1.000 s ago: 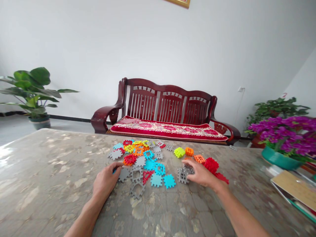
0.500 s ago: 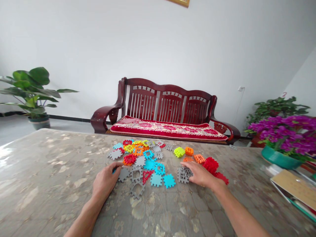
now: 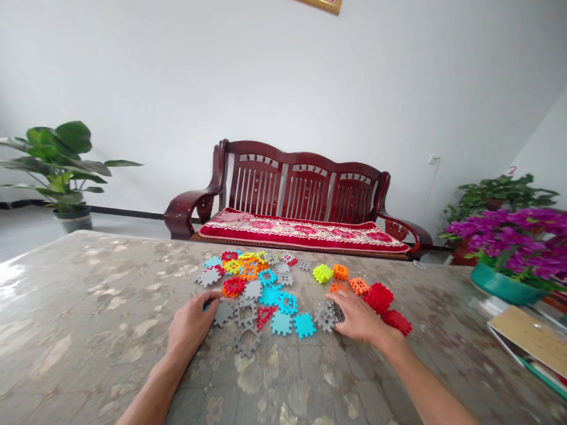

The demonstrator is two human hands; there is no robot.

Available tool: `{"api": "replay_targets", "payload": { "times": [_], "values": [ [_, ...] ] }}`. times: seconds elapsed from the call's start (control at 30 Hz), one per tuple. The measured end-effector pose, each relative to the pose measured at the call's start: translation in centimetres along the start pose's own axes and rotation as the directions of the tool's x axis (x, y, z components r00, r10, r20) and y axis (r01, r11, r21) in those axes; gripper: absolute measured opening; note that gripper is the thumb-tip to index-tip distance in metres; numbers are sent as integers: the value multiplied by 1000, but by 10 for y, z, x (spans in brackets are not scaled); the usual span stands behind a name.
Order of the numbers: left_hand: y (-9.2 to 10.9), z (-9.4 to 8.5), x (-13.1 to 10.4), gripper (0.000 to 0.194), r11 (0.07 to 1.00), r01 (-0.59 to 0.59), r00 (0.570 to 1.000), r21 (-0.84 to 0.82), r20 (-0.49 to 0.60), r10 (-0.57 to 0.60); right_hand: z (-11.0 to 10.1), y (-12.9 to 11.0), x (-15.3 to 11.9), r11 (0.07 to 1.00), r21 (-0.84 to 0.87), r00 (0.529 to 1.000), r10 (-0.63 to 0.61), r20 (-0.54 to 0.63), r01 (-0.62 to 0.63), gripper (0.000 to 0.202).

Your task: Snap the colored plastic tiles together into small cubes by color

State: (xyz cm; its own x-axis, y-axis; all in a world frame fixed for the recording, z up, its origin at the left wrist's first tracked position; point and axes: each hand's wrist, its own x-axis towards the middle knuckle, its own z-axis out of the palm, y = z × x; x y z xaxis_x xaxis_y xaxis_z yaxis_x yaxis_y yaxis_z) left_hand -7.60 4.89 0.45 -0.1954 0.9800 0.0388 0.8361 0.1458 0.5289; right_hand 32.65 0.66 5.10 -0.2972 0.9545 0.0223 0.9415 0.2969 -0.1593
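Observation:
My left hand (image 3: 194,321) rests at the left edge of a loose pile of interlocking plastic tiles, its fingers curled. A blue tile (image 3: 207,305) shows between its thumb and forefinger, mostly hidden. Beside it lie a grey solid tile (image 3: 225,313) and grey open-centred tiles (image 3: 245,313). My right hand (image 3: 359,317) is closed over grey lattice tiles (image 3: 326,316), thumb at the near side and fingers at the far side. Blue square tiles (image 3: 305,325) and a red triangular tile (image 3: 266,316) lie between the hands.
Beyond my right hand are a yellow-green stack (image 3: 322,273), orange tiles (image 3: 358,285) and red stacks (image 3: 379,297). A turquoise flower pot (image 3: 505,284) and a cardboard-coloured folder (image 3: 531,330) stand at the right. A wooden bench (image 3: 305,183) is behind the table.
The grey tiles at my right hand have turned and shifted slightly, and the right fingers have closed in a little. My left hand stays in place.

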Motion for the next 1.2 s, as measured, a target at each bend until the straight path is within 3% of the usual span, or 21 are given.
{"api": "replay_targets", "payload": {
  "times": [0.2,0.37,0.47,0.57,0.63,0.8,1.2],
  "values": [
    [1,-1,-1,40,1000,-16,1000,-1,-26,16,-4,0,-8,999,34,999,-35,18,34,73],
    [1,-1,-1,38,1000,-24,999,-13,-50,23,-8,5,-6,995,-48,992,78,-100,-83,73],
    [1,0,-1,37,1000,-19,999,-12,-51,19,-8,-1,-5,995,73,994,77,-84,-71,71],
    [-1,1,0,38,999,-22,999,-23,-48,21,-6,-10,-5,959,284,1000,10,22,-16,72],
    [-2,2,0,38,999,-30,999,-32,-46,29,-5,-12,-4,944,329,999,-22,40,7,72],
    [-3,3,1,39,1000,-20,999,-24,-33,19,-4,-2,3,988,133,985,102,-136,-83,66],
    [-2,2,0,39,1000,-20,999,-20,-32,20,6,1,7,988,117,988,113,-103,-101,72]
  ]
}}
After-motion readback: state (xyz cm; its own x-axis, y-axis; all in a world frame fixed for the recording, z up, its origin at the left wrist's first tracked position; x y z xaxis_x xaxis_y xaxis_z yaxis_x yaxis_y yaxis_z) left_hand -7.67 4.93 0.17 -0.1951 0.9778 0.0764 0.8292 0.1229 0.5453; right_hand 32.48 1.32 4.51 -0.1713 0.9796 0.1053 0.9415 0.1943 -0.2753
